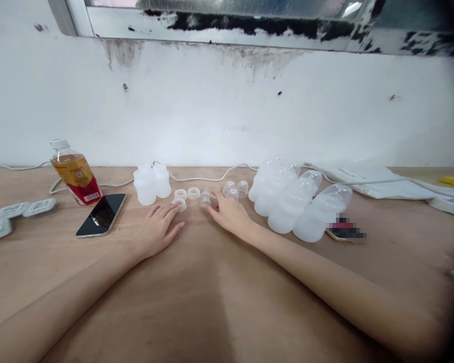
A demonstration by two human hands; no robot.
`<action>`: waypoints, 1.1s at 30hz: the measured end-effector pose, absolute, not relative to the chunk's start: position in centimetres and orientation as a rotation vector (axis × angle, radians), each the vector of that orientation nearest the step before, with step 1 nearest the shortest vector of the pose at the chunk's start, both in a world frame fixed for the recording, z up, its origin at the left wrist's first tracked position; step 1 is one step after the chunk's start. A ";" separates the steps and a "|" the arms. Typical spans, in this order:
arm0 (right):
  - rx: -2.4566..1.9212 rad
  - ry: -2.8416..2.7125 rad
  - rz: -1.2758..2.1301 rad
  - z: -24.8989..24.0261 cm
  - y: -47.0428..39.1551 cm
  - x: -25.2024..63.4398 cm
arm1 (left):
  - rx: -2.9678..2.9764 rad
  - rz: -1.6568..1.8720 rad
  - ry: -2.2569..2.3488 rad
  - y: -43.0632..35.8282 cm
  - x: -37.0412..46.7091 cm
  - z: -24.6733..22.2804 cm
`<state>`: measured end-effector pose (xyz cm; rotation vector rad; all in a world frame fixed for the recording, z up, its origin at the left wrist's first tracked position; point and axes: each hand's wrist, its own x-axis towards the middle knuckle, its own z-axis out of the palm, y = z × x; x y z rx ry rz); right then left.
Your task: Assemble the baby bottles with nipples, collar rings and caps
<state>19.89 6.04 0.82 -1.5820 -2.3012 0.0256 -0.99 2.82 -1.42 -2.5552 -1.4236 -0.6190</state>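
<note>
My left hand [159,228] lies flat on the table with its fingers stretched out. Its fingertips touch or nearly touch a white screw ring [180,203], the nearest of three; another screw ring [193,192] sits behind. My right hand [230,212] reaches in from the other side, thumb and index finger apart beside small clear bottle teats [206,199]. Whether it touches one is hard to make out. Just beyond that hand stand three clear domed caps [242,188]. Frosted bottle bodies [146,185] are grouped behind my left hand. Several capped baby bottles [285,206] stand in rows at right.
A drink bottle [77,174] and a smartphone [101,216] are at left, with flat white packs [40,206] beyond. A white cable [208,179] runs along the wall. At right are another phone [344,232] and a white plastic bag [378,179].
</note>
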 end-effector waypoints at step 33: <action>-1.416 -2.440 -0.033 -0.9 1.6 21.9 | -2.880 -2.251 -1.851 2.4 0.3 -1.8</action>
